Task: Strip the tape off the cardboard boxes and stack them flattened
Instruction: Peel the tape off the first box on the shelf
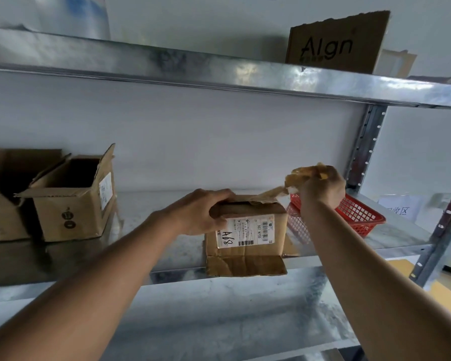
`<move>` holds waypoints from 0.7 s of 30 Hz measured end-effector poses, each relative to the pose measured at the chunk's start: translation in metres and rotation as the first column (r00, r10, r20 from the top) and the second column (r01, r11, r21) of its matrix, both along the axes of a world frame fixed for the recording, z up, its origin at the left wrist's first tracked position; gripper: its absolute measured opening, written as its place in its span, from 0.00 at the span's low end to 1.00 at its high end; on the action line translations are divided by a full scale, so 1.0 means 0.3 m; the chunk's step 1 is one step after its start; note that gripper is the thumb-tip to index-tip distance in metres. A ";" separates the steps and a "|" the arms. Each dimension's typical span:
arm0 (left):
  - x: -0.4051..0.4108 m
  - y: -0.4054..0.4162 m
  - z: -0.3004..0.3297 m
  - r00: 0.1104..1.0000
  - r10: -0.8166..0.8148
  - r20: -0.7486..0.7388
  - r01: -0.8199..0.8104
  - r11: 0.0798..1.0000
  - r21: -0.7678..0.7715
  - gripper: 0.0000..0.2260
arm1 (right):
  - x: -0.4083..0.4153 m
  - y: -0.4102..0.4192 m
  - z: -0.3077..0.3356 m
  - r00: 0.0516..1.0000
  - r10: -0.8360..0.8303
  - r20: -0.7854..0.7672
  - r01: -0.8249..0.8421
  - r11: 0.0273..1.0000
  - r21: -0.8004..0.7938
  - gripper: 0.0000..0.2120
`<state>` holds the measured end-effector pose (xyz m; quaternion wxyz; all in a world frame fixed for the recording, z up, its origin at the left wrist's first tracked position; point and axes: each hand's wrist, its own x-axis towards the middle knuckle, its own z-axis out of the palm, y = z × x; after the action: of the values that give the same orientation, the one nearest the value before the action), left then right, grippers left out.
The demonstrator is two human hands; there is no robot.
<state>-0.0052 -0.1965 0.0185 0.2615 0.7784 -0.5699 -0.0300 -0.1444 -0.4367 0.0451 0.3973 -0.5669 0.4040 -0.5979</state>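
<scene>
Left hand curled over the box top edge, pinning it on the shelf. Right hand clenched a wad of tape, strip taut. Light, flimsy cardboard; brace near the seam, it could tear.

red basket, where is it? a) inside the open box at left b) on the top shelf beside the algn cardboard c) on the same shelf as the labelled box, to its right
c: the red basket sits on the shelf, right of the labelled box.
</scene>
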 end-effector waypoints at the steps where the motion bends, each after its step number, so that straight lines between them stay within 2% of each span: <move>1: 0.000 -0.007 -0.005 1.000 -0.007 0.026 0.007 1.000 0.022 0.24 | -0.002 0.000 0.005 0.999 -0.008 -0.052 0.005 0.998 -0.059 0.09; 3: -0.001 -0.026 -0.024 0.997 0.011 0.074 -0.014 0.999 0.050 0.26 | 0.000 0.015 0.022 0.987 0.064 -0.149 -0.097 0.971 -0.221 0.08; 4: -0.002 -0.034 -0.034 0.997 0.022 0.076 -0.025 0.999 0.042 0.26 | 0.007 0.026 0.030 0.963 0.165 -0.213 -0.227 0.922 -0.312 0.08; 5: -0.004 -0.039 -0.043 0.997 0.031 0.073 -0.033 0.999 0.028 0.25 | 0.013 0.039 0.036 0.903 0.266 -0.336 -0.392 0.832 -0.394 0.08; 6: -0.006 -0.044 -0.049 0.996 0.039 0.080 -0.040 0.999 0.015 0.23 | 0.020 0.051 0.039 0.796 0.312 -0.518 -0.558 0.708 -0.433 0.08; 7: -0.006 -0.047 -0.054 0.994 0.046 0.095 -0.046 0.999 0.000 0.22 | 0.030 0.064 0.035 0.644 0.312 -0.699 -0.707 0.591 -0.387 0.09; 8: -0.006 -0.049 -0.058 0.993 0.051 0.110 -0.050 0.999 -0.015 0.20 | 0.039 0.076 0.026 0.475 0.302 -0.826 -0.809 0.520 -0.275 0.10; 9: -0.007 -0.051 -0.059 0.991 0.054 0.119 -0.051 0.998 -0.029 0.19 | 0.044 0.083 0.016 0.326 0.310 -0.893 -0.858 0.494 -0.142 0.12; 10: -0.008 -0.051 -0.060 0.992 0.051 0.117 -0.046 0.998 -0.042 0.19 | 0.043 0.090 0.007 0.221 0.344 -0.913 -0.873 0.486 -0.029 0.17; 11: -0.010 -0.052 -0.060 0.993 0.041 0.109 -0.035 0.998 -0.057 0.18 | 0.041 0.094 -0.002 0.166 0.383 -0.909 -0.878 0.477 0.041 0.22; 13: -0.013 -0.049 -0.063 0.996 0.017 0.091 -0.010 0.996 -0.084 0.16 | 0.035 0.100 -0.015 0.172 0.404 -0.899 -0.890 0.454 0.033 0.26; 16: -0.017 -0.046 -0.078 0.996 0.006 0.093 0.004 0.994 -0.106 0.16 | 0.036 0.121 -0.019 0.316 0.313 -0.896 -0.874 0.464 -0.146 0.19; 18: -0.015 -0.048 -0.089 0.998 0.009 0.065 0.000 0.992 -0.129 0.17 | 0.041 0.136 -0.014 0.371 0.206 -0.906 -0.850 0.468 -0.242 0.19; 21: -0.013 -0.053 -0.095 0.998 0.031 0.063 -0.021 0.989 -0.146 0.18 | 0.049 0.151 0.003 0.326 0.019 -0.945 -0.855 0.432 -0.287 0.19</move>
<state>-0.0091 -0.2123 -0.0102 0.2989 0.7653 -0.5686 0.0403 -0.1297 -0.3912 0.0461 0.0238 -0.9816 0.0376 -0.1857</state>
